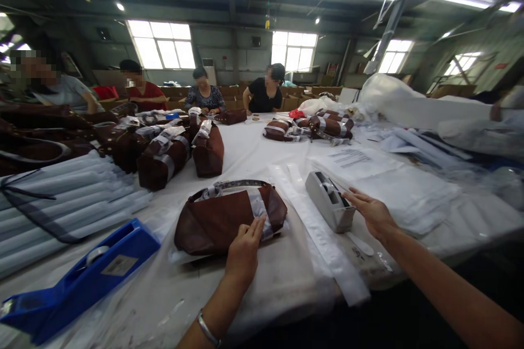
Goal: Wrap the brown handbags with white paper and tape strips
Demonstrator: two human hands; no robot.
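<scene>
A brown handbag [213, 221] lies in front of me on the covered table, its strap along the top. A pale wrapping band [258, 210] runs around its right part. My left hand [244, 248] rests on the bag's near side, fingers stretched and fingertips pressing on that band. To the right stands a grey tape dispenser [329, 202]. My right hand [372, 212] is at its right end, fingers extended and somewhat apart, the tips by the dispenser's upper edge. Whether a bit of tape is between those fingertips I cannot make out.
A blue tape dispenser [102, 267] lies at the left front beside bundled white rolls [73, 196]. Several wrapped brown bags [208, 150] stand behind. Clear plastic bags [385, 180] lie at right, with a plastic strip [319, 234] nearer. Several people [264, 92] sit across the table.
</scene>
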